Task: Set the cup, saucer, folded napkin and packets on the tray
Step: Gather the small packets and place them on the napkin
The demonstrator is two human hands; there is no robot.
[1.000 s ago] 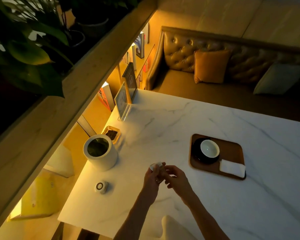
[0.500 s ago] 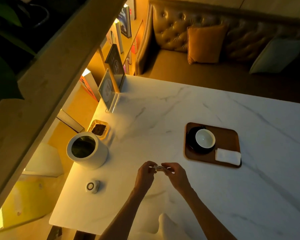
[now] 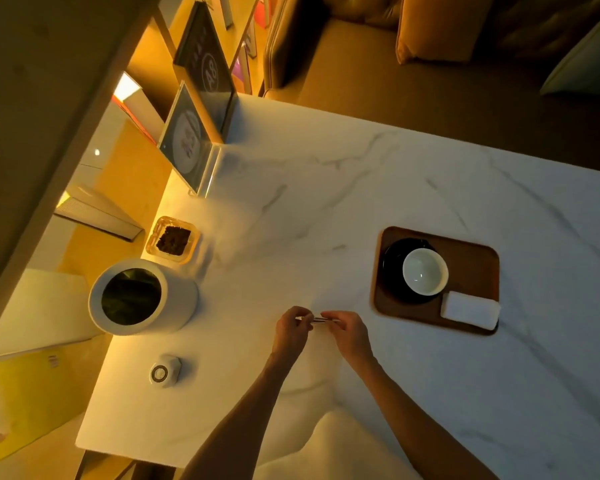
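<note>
Wooden tray [image 3: 471, 261] at 3 o'clock on the white marble tabletop [image 3: 326, 202], holding 3 things: black saucer [image 3: 394, 271] at its 9 o'clock side, white cup [image 3: 425, 271] seated on the saucer and empty inside, folded white napkin [image 3: 470, 310] at the tray's 5 o'clock corner, just beside the saucer. No packets on the tray yet. White round pot [image 3: 142, 296] at 9 o'clock on the tabletop, dark leaves inside. Small square glass dish [image 3: 172, 240] just beyond the pot at its 1 o'clock, filled with dark brown crumbly stuff. Small round white gadget [image 3: 165, 371] at the pot's 6 o'clock, apart from it. 2 upright signs [image 3: 187, 140] at 11 o'clock, at the tabletop's far edge.

Near the tabletop's middle, both hands meeting over the surface: left hand [image 3: 291, 332] with fingers curled and pinched on the left end of thin packets [image 3: 317, 319], right hand [image 3: 349, 336] pinched on the right end, packets stretched flat between them, well left of the tray at its 8 o'clock. Exact count of packets impossible to tell.

Against the frame 0.5 seconds back: same pinch at both ends, packets between the fingertips as before, tray contents unchanged, pot, dish and gadget in the same spots. Against 1 second back: hands then bunched together around something small and pale, now spread apart along the packets.
</note>
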